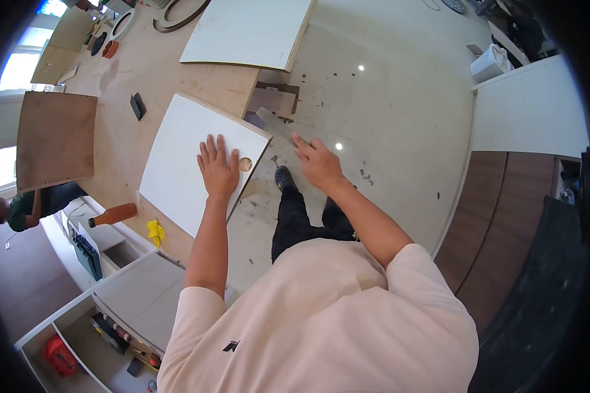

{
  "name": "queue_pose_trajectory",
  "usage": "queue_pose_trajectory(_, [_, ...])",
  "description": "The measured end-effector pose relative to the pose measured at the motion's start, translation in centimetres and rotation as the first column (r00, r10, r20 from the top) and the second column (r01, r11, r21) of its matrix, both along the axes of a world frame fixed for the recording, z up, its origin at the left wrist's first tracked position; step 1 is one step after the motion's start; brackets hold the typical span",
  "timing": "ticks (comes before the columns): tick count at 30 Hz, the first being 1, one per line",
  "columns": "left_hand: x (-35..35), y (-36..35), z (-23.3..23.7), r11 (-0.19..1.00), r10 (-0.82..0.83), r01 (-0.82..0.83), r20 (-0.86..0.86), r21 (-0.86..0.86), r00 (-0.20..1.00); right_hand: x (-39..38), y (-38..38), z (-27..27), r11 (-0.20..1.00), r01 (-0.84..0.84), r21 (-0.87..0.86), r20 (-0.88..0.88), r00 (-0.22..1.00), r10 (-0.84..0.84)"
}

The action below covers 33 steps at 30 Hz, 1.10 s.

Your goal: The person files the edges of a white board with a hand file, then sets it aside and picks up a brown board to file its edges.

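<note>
A white panel [170, 157] lies on the wooden worktable, its corner jutting past the table edge toward me. My left hand [219, 171] rests flat on it, fingers spread, just left of a round hole [245, 164] near the panel's edge. In my right hand [318, 162] is a long, flat, grey file [275, 124], gripped at its near end. The file's far end points up and left, beside the panel's corner. Its handle is hidden inside my fist.
Another white panel [249, 29] lies farther along the worktable [128, 69]. An orange bottle [113, 215] and yellow cloth [155, 232] are at the left, near an open drawer unit [137, 295]. A person [29, 206] is beyond a brown board [56, 141]. Dark scraps dot the floor [387, 111].
</note>
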State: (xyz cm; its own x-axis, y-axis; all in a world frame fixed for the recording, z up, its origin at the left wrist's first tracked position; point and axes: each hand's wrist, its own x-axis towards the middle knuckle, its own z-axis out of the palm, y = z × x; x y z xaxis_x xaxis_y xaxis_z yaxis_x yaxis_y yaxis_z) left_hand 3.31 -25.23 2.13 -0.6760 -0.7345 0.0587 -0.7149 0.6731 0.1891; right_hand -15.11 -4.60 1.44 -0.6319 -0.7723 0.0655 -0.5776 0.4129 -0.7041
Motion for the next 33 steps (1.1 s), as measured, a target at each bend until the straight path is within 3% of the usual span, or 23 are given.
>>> queue_pose_trajectory(4, [-2.4,3.0,1.7,0.983,-0.182,0.182,0.003,-0.004,0.983,0.4,3.6,-0.6,0.998,0.046,0.038,0.111,0.993,-0.050])
queue_pose_trajectory(8, [-5.1,2.5,1.2,0.969,-0.224,0.240,-0.215,0.052,0.951,1.5,5.2,-0.7,0.997,0.072,0.012,0.152,0.986,-0.072])
queue_pose_trajectory(11, [-5.9,1.3,1.1,0.953,-0.247,0.276,-0.207,0.127,0.947,1.9,5.6,-1.3,0.998,0.056,-0.037,0.144,0.988,-0.050])
queue_pose_trajectory(14, [-4.8,-0.4,-0.9,0.971,-0.046,0.131,-0.379,0.200,0.924,2.3,5.3,-2.7,0.995,0.002,-0.100,0.122,0.992,0.011])
queue_pose_trajectory(17, [-2.8,-0.3,0.4,0.998,0.064,-0.064,-0.035,0.007,0.997,3.0,4.4,-4.0,0.988,-0.067,-0.142,0.072,0.994,0.078])
queue_pose_trajectory(18, [-2.2,-0.5,0.6,0.998,0.055,-0.055,0.029,0.021,0.998,3.1,3.9,-4.4,0.984,-0.089,-0.151,0.055,0.994,0.098])
queue_pose_trajectory(25, [-2.0,-0.7,0.1,0.999,0.038,-0.039,0.021,0.021,0.999,3.0,-3.0,-5.0,0.961,-0.065,-0.268,0.038,0.996,0.078])
queue_pose_trajectory(33, [-2.1,-0.8,0.2,0.998,0.050,-0.051,0.042,0.022,0.998,3.1,1.3,-5.5,0.975,-0.057,-0.215,0.082,0.994,0.076])
